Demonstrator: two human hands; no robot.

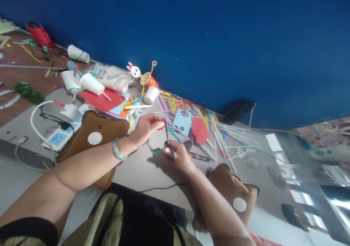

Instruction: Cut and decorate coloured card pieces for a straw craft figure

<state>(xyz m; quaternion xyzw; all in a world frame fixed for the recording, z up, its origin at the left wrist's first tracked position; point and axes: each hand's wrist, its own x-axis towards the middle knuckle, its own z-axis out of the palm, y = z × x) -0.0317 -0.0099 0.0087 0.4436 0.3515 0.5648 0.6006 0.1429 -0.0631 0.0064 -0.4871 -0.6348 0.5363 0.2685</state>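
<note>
At centre, the right hand (178, 155) grips scissors (167, 132); the left hand (145, 128) pinches narrowly beside them, anything between its fingers too small to tell.

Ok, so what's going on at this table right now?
A person is working with bare hands: the right hand holds scissors pointing away from the body, and the left hand is close by their tips. Anything it pinches is too small to make out. Beyond and to the right of the scissors lie a light blue sheet with holes in it and a red piece of paper, among scattered coloured sticks.
</note>
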